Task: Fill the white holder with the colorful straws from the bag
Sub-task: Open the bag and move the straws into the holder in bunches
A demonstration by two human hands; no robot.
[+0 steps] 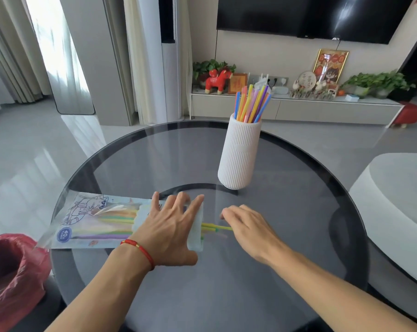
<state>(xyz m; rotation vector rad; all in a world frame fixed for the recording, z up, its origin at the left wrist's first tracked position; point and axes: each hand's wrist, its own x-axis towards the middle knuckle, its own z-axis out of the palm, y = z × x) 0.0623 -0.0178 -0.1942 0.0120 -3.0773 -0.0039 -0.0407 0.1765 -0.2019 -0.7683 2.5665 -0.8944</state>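
Note:
A tall ribbed white holder (239, 152) stands upright on the round glass table (286, 248), with several colorful straws (251, 104) sticking out of its top. The printed plastic bag (90, 219) lies flat at the table's left, its open end pointing right. My left hand (169, 226) presses flat on the bag's open end with fingers spread. A few yellow and green straw ends (214, 227) poke out of the bag's mouth. My right hand (245, 228) is at those ends, fingers curled over them; whether it pinches a straw is hidden.
A bin lined with a red plastic bag (11, 271) stands at the lower left, beside the table. A white rounded table (399, 207) sits to the right. A TV cabinet with plants and ornaments (298, 101) runs along the far wall.

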